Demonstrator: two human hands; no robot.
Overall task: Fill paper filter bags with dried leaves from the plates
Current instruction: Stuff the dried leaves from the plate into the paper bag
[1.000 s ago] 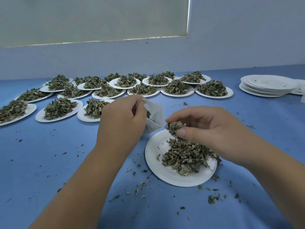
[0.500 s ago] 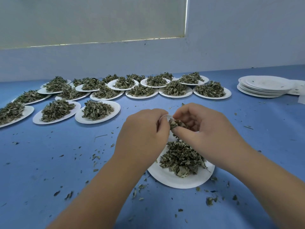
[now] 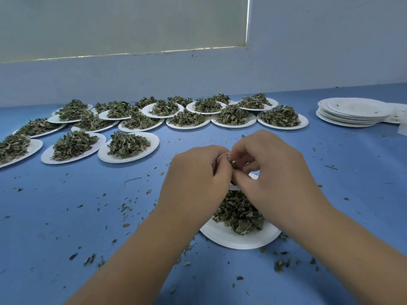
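A white paper plate [image 3: 222,235] with a heap of dried leaves [image 3: 240,213] lies on the blue table in front of me. Both hands meet just above its far rim. My left hand [image 3: 193,179] grips a white paper filter bag [image 3: 222,155], of which only a sliver of the rim shows above its fingers. My right hand [image 3: 273,172] has its fingers curled at the bag's mouth, pinching a small tuft of dried leaves [image 3: 233,165]. The rest of the bag is hidden behind my hands.
Several white plates heaped with dried leaves [image 3: 128,147] spread over the far left and middle of the table. A stack of bare plates [image 3: 352,114] stands at the far right, with white paper [image 3: 399,116] beside it. Leaf crumbs [image 3: 125,208] litter the blue surface.
My left hand carried the filter bag rightward over the near plate. My right hand lifted a pinch of leaves from the heap and brought it to the bag's mouth, and the two hands now touch.
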